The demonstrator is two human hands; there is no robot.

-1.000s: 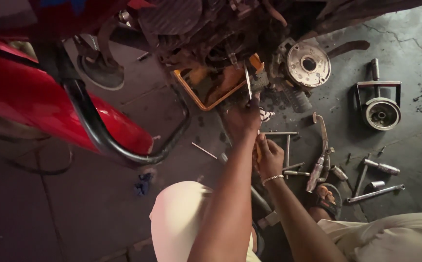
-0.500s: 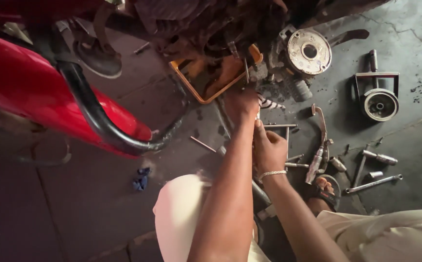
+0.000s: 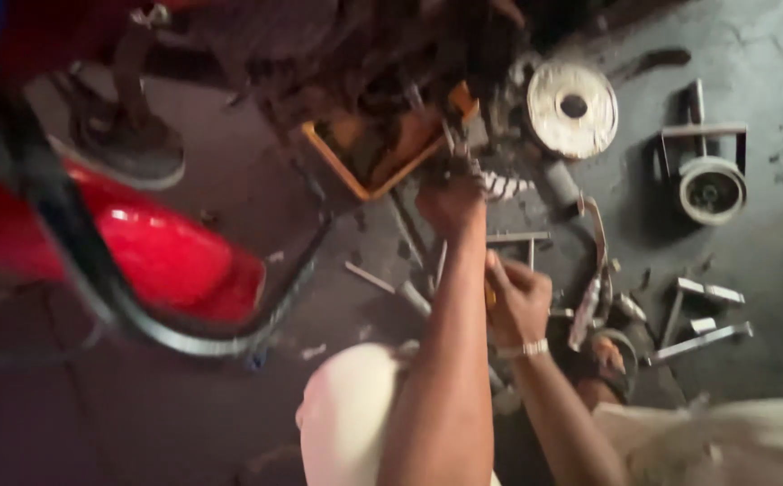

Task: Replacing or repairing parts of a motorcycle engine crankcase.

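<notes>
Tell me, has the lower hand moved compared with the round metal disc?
Cannot tell. The right hand sits below and left of the disc, much as earlier; the head camera itself shifted, so any small move is unclear.

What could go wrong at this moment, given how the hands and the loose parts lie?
The left hand reaches into the dark engine parts beside the orange tray; a slip could pinch fingers. Loose metal tools scattered on the floor near the right hand could be knocked or stepped on.

At the left of your frame sits a red motorcycle body panel (image 3: pixel 162 256) with a black tube (image 3: pixel 94 270) across it. Upper right, a round metal disc (image 3: pixel 573 108); further right, a wheeled puller (image 3: pixel 711 184); loose bars (image 3: pixel 697 337) lie below.
</notes>
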